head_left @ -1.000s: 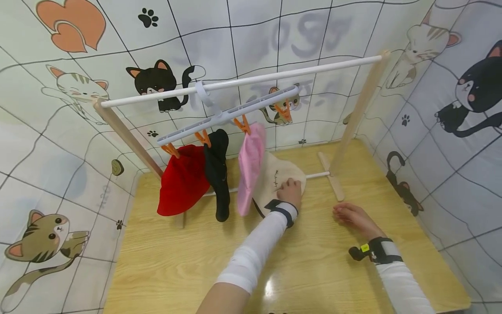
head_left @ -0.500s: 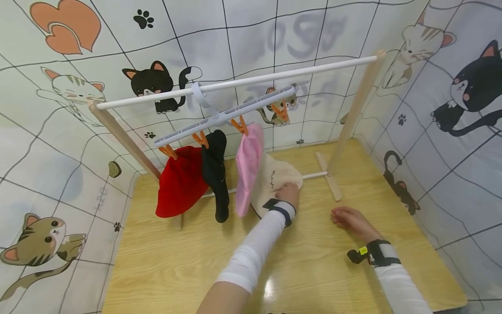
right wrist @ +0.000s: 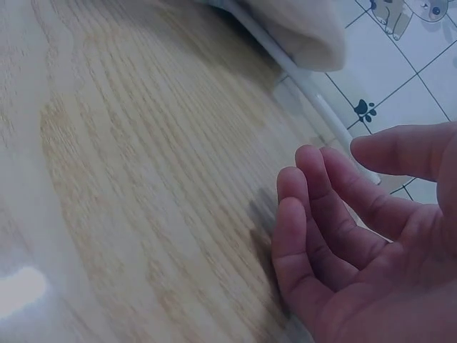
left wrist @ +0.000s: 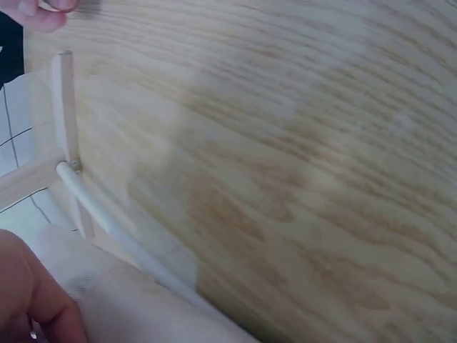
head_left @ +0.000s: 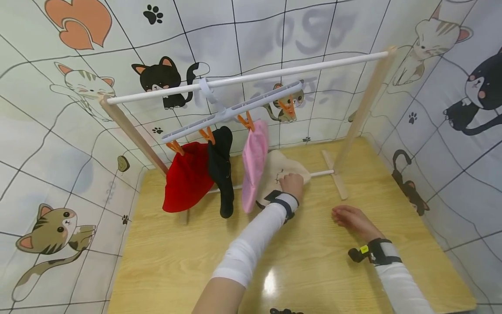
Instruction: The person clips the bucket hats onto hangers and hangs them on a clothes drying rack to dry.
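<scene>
A cream cloth hat (head_left: 272, 168) with dark stitched lettering is at the foot of the drying rack, partly behind a pink cloth hat (head_left: 255, 161). My left hand (head_left: 293, 186) grips the cream hat near its right side, fingers curled on the cloth. In the left wrist view, my left fingers (left wrist: 43, 300) lie against the pale fabric. My right hand (head_left: 354, 222) hovers low over the table, loosely curved and holding nothing. From a light-blue hanger (head_left: 231, 114), orange clips hold the pink hat, a black cloth piece (head_left: 224, 174) and a red hat (head_left: 186, 183).
The hanger hooks over the rack's white top rail (head_left: 274, 75). At its right end an orange clip (head_left: 289, 109) holds nothing. Wooden posts (head_left: 364, 104) support the rail. A lower white bar (head_left: 321, 173) runs behind the hats. Cat-patterned cloth (head_left: 117, 183) surrounds the wooden table (head_left: 188, 261).
My left fingers have curled into the cream hat, and its cloth is bunched, covering part of the lettering. My right hand stays nearly still. The head view has shifted slightly.
</scene>
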A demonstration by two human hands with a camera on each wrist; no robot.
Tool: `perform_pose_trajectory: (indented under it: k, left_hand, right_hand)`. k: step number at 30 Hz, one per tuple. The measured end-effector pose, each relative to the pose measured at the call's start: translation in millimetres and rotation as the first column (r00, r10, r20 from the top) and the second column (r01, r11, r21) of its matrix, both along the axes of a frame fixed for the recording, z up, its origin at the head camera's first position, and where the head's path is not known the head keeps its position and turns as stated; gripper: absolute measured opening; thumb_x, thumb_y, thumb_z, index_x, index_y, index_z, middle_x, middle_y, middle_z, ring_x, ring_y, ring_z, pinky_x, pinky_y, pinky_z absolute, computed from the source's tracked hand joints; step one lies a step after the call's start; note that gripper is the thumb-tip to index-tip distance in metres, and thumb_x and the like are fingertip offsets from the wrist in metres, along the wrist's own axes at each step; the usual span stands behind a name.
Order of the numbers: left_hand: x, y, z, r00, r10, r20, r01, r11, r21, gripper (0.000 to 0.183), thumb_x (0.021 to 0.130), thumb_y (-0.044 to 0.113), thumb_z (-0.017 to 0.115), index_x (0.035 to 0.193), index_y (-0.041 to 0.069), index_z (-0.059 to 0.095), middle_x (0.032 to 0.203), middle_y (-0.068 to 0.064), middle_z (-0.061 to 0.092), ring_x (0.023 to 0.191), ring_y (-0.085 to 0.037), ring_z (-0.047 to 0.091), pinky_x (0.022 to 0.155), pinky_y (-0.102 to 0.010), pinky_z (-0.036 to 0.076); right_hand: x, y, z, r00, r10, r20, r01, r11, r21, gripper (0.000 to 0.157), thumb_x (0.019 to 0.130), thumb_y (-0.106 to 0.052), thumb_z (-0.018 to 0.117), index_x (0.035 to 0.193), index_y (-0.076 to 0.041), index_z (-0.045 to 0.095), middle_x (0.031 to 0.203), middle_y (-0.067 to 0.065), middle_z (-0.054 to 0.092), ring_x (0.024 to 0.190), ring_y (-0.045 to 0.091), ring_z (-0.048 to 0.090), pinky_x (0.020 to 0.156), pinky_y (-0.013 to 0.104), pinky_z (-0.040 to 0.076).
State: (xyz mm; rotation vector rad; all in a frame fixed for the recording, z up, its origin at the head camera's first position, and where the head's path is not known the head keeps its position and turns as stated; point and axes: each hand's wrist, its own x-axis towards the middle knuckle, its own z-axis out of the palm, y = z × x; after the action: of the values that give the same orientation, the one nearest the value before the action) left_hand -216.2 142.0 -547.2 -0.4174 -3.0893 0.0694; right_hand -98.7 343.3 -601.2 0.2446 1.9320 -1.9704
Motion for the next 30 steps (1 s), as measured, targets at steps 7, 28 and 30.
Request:
perform_pose_trajectory:
  k: [7, 28, 30]
  left_hand:
    - [-6.9, -2.9, 15.6, 0.999, 0.017, -0.028, -0.016, 0.998, 0.060, 0.016, 0.093, 0.028, 0.059, 0.099, 0.017, 0.070, 0.093, 0.001, 0.067, 0.085, -0.017, 0.061, 0.071, -0.035, 0.046]
    - [-32.9, -43.0, 80.2, 0.984, -0.162, 0.075, 0.137, 0.953, 0.269, 0.016, 0.085, 0.011, 0.070, 0.101, 0.012, 0.065, 0.085, 0.000, 0.063, 0.074, -0.014, 0.057, 0.066, -0.028, 0.048]
    - [-37.8, -45.4, 82.1, 0.982, -0.174, 0.072, 0.149, 0.951, 0.272, 0.017, 0.085, 0.015, 0.071, 0.100, 0.013, 0.065, 0.083, 0.001, 0.062, 0.072, -0.013, 0.056, 0.066, -0.027, 0.047]
  right_hand:
    - [-2.7, -0.4, 0.6, 1.000, 0.011, -0.007, -0.011, 1.000, -0.003, 0.035, 0.102, -0.011, 0.046, 0.124, 0.015, 0.048, 0.105, 0.003, 0.066, 0.092, 0.010, 0.064, 0.081, 0.025, 0.052]
    - [-16.3, -14.2, 3.1, 0.998, 0.058, -0.040, -0.060, 0.997, -0.041, 0.036, 0.102, -0.009, 0.047, 0.122, 0.021, 0.046, 0.099, 0.005, 0.067, 0.085, 0.011, 0.063, 0.074, 0.023, 0.052]
    - [-20.4, -17.0, 6.3, 0.996, 0.074, -0.059, -0.075, 0.997, -0.029, 0.041, 0.102, -0.010, 0.047, 0.124, 0.023, 0.041, 0.101, 0.008, 0.066, 0.086, 0.011, 0.062, 0.074, 0.024, 0.052]
